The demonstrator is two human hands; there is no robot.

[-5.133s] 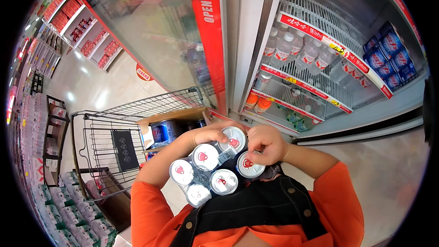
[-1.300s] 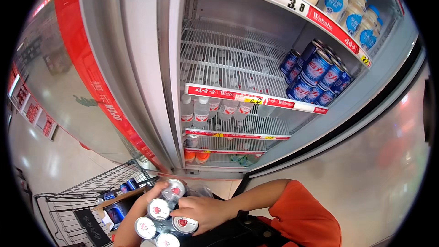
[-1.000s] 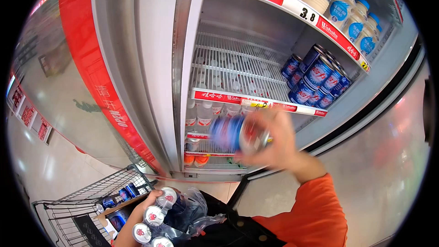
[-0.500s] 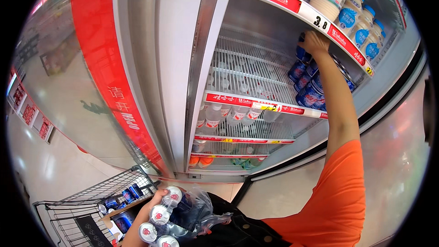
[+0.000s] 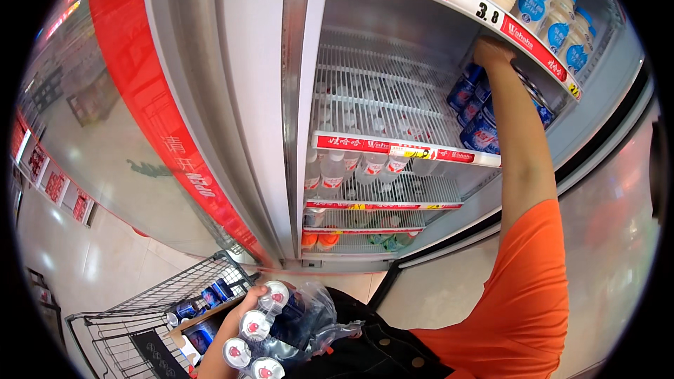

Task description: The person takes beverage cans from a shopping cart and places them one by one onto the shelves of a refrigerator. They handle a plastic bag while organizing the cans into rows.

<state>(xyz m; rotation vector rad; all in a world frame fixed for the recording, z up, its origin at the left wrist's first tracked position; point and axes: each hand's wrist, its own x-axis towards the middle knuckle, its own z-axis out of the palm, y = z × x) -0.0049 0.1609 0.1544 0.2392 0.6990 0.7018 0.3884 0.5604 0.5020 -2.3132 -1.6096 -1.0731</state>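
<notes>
Low in front of my body, my left hand [image 5: 251,300] is closed on a pack of cans [image 5: 254,325]. Their silver tops face up, and loose clear plastic wrap [image 5: 319,303] hangs off the pack's right side. My right arm stretches up into the open drinks fridge. At the right end of its upper wire shelf, my right hand [image 5: 493,51] is over the stacked blue cans [image 5: 480,130], just under the shelf above. The fingers of that hand are hidden behind it, so their grip does not show.
Bottles with blue caps [image 5: 558,28] stand on the shelf above my right hand. Clear bottles [image 5: 372,167] fill part of a lower shelf. At lower left is a wire shopping cart [image 5: 105,316] holding blue cans [image 5: 210,298] and a carton. The fridge's glass door [image 5: 140,119] is at the left.
My right hand has moved slightly right and deeper among the blue cans; its fingers have gone out of sight. My left hand still holds the pack. The view has shifted a little.
</notes>
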